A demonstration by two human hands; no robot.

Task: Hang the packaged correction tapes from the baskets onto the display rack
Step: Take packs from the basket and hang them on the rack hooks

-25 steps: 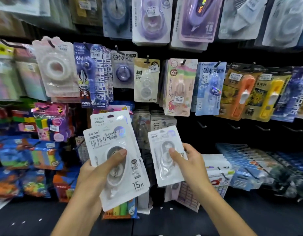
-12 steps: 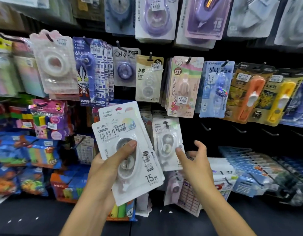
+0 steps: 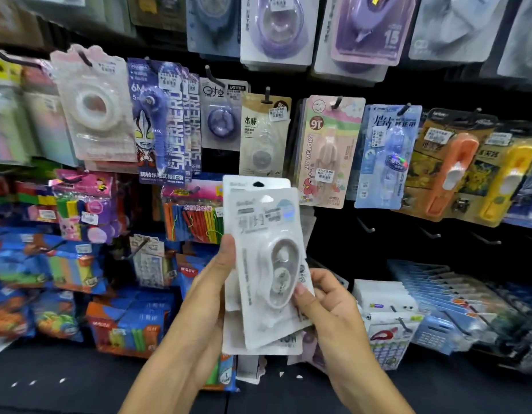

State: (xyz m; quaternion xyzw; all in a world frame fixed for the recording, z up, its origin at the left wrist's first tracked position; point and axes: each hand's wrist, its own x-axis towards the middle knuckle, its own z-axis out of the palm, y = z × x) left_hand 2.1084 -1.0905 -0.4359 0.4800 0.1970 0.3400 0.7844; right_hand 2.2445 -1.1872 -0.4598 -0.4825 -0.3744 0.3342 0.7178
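A small stack of white packaged correction tapes (image 3: 269,264) is held upright in front of the display rack (image 3: 333,234), at the middle of the view. My left hand (image 3: 208,294) grips the stack from its left side, thumb on the front card. My right hand (image 3: 327,303) pinches the lower right edge of the front package, thumb on its clear blister. The hang holes of two cards show at the top. No basket is in view.
Other carded correction tapes hang in rows above, among them a beige one (image 3: 263,135) and a pink one (image 3: 327,150). Bare black hooks (image 3: 366,227) jut out at right. Coloured packs (image 3: 79,264) fill the left; boxed stock (image 3: 423,300) sits low right.
My right hand let go of the single white package at the rack and came back to the stack. My left hand carried the stack right and up, to the centre.
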